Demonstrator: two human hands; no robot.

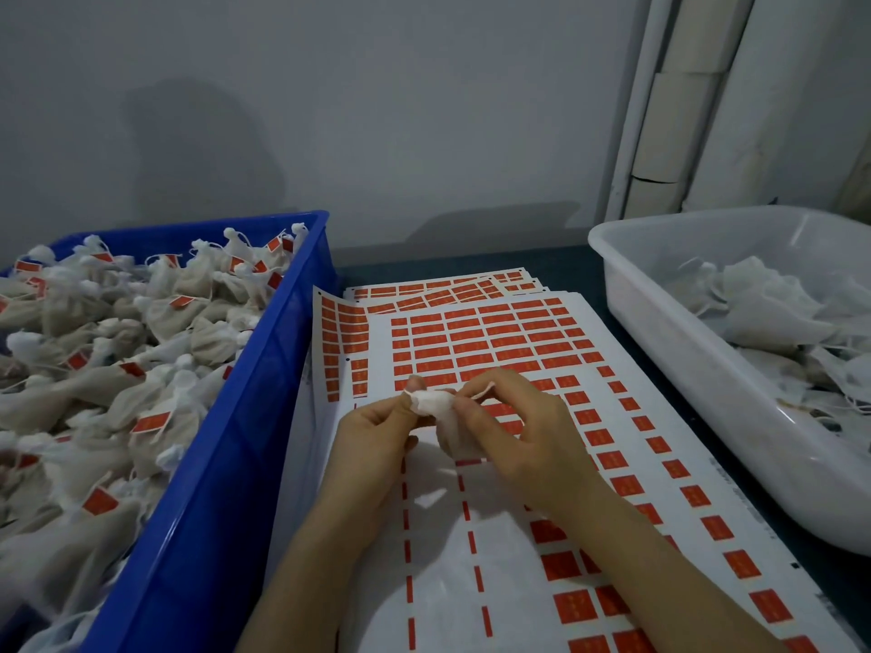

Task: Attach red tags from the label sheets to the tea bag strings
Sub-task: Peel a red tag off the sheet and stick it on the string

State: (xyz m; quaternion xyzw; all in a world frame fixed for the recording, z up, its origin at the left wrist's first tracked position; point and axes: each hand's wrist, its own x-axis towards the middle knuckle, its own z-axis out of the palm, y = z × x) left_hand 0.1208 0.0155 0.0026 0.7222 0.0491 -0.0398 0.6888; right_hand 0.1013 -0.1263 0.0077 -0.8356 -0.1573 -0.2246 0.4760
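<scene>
Left hand [372, 433], right hand [521, 428]: grip on tea bag [434, 403]

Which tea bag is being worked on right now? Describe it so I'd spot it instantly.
Find the label sheets lying between the blue crate and the white tub. Over them the left hand and right hand meet, pinching one small white tea bag. It is the only bag outside both bins, and shows none of the red tags seen in the crate.
</scene>
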